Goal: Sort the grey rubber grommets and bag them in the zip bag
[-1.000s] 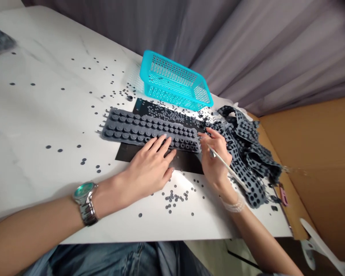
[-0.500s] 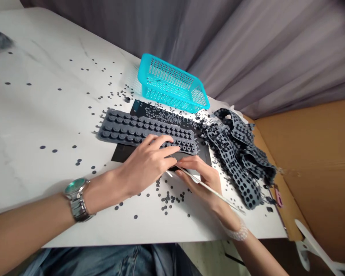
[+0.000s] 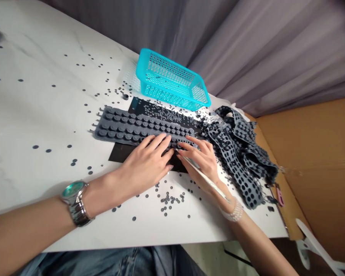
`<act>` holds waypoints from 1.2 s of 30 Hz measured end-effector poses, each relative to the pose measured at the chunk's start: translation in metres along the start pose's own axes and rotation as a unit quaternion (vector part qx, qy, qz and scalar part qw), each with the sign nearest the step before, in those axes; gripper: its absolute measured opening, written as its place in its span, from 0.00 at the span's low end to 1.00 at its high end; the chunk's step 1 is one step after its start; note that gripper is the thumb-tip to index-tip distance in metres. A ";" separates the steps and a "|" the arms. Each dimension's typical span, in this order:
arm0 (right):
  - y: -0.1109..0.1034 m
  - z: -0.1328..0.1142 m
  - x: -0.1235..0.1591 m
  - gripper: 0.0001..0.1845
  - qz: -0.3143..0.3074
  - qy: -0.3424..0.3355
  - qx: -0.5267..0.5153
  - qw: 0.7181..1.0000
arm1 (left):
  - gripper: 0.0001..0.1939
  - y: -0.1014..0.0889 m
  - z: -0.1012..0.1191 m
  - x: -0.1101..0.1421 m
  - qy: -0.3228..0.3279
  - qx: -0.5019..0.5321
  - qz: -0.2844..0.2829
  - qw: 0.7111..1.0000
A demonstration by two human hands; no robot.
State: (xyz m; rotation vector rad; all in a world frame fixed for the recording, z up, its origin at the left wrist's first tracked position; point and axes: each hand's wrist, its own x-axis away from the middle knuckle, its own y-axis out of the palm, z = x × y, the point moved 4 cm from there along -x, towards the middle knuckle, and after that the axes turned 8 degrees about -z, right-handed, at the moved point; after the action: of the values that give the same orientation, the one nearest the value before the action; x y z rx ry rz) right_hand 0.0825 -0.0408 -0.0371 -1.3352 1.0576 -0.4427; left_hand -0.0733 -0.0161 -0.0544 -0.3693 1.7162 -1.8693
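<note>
A dark grey rubber sheet [image 3: 123, 124] with rows of round raised knobs lies across a flat black mat [image 3: 123, 152]. My left hand [image 3: 148, 159] rests on the sheet's near edge, its fingers stretched over the knobs and its thumb apart. In my right hand [image 3: 201, 161] is a thin pale stick-like tool [image 3: 208, 181], held like a pen. Its tip points at the sheet's near edge, beside my left index finger; the exact contact is hidden. My right fingers also touch the sheet's right end.
A turquoise basket [image 3: 172, 86] stands behind the mat. Perforated rubber strips [image 3: 237, 165] lie heaped at the right, by a cardboard box [image 3: 310, 153] and a pink-handled tool [image 3: 279, 196]. Small dark discs [image 3: 169, 199] are strewn over the white table [image 3: 60, 122].
The raised near edge of the sheet now lies flatter. My left fingers have spread along it, and my right hand has moved up onto its right end, still with the tool.
</note>
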 end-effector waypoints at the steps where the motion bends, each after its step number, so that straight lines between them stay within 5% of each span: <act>1: 0.001 -0.001 0.000 0.07 -0.003 -0.005 0.005 1.000 | 0.21 0.001 0.000 0.000 -0.004 0.001 -0.004 1.000; 25: 0.011 -0.001 -0.006 0.08 -0.082 -0.153 0.098 0.980 | 0.21 0.004 -0.003 -0.001 -0.011 0.042 -0.022 0.999; 28: 0.006 0.015 -0.006 0.07 0.012 -0.091 0.073 0.993 | 0.22 0.004 -0.004 -0.001 -0.015 0.046 -0.030 0.998; 31: -0.002 0.035 0.001 0.06 0.123 0.063 -0.013 0.990 | 0.22 0.004 -0.005 -0.001 -0.013 0.049 -0.032 0.998; 36: 0.004 0.030 0.009 0.05 0.063 0.134 -0.165 0.975 | 0.22 0.004 -0.005 0.000 -0.012 0.058 -0.024 0.998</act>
State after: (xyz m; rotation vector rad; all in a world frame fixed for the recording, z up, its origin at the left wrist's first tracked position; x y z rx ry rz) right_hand 0.1106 -0.0300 -0.0473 -1.5170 1.4812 -0.3681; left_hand -0.0752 -0.0117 -0.0587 -0.3872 1.5878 -1.9803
